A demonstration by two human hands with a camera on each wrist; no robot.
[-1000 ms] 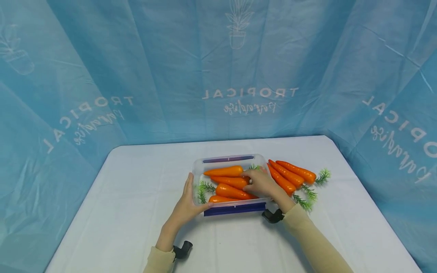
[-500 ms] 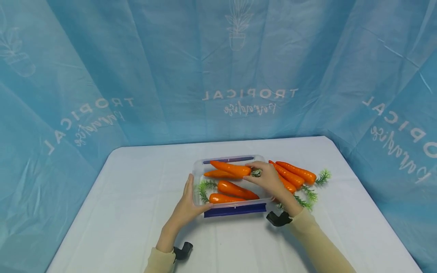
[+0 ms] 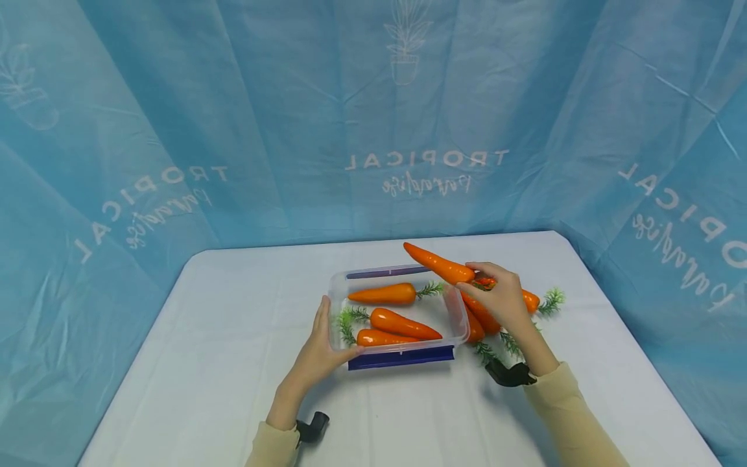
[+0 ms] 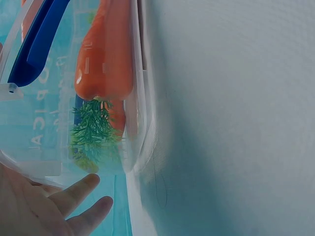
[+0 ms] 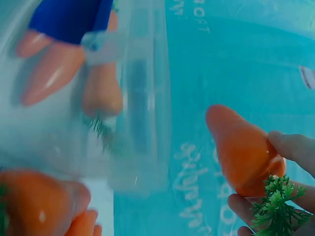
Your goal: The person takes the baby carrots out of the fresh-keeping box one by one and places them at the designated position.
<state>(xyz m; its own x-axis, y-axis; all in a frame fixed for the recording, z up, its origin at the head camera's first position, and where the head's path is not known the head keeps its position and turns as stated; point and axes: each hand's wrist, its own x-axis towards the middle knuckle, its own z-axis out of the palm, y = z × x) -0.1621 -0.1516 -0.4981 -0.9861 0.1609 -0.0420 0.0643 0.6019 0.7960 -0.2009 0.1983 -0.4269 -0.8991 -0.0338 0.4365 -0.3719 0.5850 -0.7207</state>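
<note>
A clear plastic storage box (image 3: 457, 311) with blue clips stands in the middle of the table, its top uncovered. Inside lie three carrots, among them one along the far side (image 3: 382, 294) and one in the middle (image 3: 404, 323). My left hand (image 3: 321, 347) rests against the box's near left corner, thumb along the front rim and fingers straight along the left wall. My right hand (image 3: 502, 295) pinches another carrot (image 3: 438, 263) near its leafy end, raised beyond the right rim with its tip pointing far left. In the right wrist view, green leaves (image 5: 279, 206) hang by the fingers.
Several more carrots (image 3: 475, 318) lie in a pile just right of the box, partly hidden under my right hand. A white cloth (image 3: 245, 324) covers the table. Blue printed curtains (image 3: 280, 130) rise behind and at both sides.
My right hand has lifted a carrot out of the box and carried it up and right, past the right rim. My left hand has stayed at the box's corner.
</note>
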